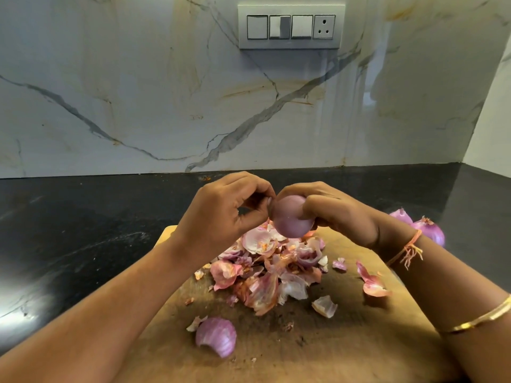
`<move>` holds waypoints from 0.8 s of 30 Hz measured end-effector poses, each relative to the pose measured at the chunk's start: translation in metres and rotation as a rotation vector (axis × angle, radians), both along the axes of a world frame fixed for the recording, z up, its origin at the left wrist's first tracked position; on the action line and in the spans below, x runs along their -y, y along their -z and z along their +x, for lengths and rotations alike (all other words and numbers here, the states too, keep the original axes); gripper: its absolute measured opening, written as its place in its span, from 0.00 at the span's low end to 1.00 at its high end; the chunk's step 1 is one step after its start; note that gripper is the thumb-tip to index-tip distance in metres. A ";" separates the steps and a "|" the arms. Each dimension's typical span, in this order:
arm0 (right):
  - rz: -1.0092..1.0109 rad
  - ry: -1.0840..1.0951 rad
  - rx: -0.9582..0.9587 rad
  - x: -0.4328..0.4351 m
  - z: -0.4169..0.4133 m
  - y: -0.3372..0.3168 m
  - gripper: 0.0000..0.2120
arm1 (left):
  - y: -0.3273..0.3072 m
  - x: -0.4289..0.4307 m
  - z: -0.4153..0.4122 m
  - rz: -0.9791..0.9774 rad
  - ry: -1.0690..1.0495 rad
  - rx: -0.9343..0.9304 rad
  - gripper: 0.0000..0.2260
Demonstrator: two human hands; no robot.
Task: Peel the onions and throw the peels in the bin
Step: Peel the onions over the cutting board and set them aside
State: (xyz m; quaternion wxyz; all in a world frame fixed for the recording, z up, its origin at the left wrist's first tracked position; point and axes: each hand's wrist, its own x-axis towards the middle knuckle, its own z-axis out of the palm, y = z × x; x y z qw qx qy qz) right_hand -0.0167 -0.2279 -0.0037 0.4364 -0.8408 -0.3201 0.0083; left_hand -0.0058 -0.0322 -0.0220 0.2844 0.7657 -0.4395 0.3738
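A smooth purple onion [289, 217] is held above the wooden cutting board [345, 341]. My right hand [334, 210] grips it from the right, fingers curled over its top and thumb on its side. My left hand [221, 214] pinches at the onion's left end with thumb and fingertips. Under the hands lies a heap of pink and white onion peels [271, 269] in the middle of the board. A larger purple peel piece [217, 337] sits near the board's front, and more scraps [372, 283] lie to the right.
Two more onions [425, 229] rest on the black stone counter [83, 230] behind my right wrist. A marble backsplash with a switch panel [290, 26] rises behind the counter. No bin is in view.
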 end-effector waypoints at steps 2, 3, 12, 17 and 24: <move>0.037 -0.002 -0.028 0.001 0.000 0.001 0.24 | 0.001 0.001 0.001 -0.037 0.002 -0.029 0.07; 0.045 -0.009 -0.026 0.000 0.000 0.001 0.23 | 0.002 0.001 0.001 -0.062 0.005 -0.050 0.07; -0.061 0.055 0.226 -0.004 -0.006 0.005 0.23 | 0.001 0.002 0.000 -0.261 0.018 -0.260 0.04; -0.111 0.102 0.440 -0.004 -0.003 0.009 0.20 | -0.001 0.000 0.002 -0.311 0.025 -0.381 0.06; -0.138 0.174 0.555 -0.002 -0.001 0.010 0.24 | 0.001 -0.003 0.007 -0.430 0.024 -0.536 0.07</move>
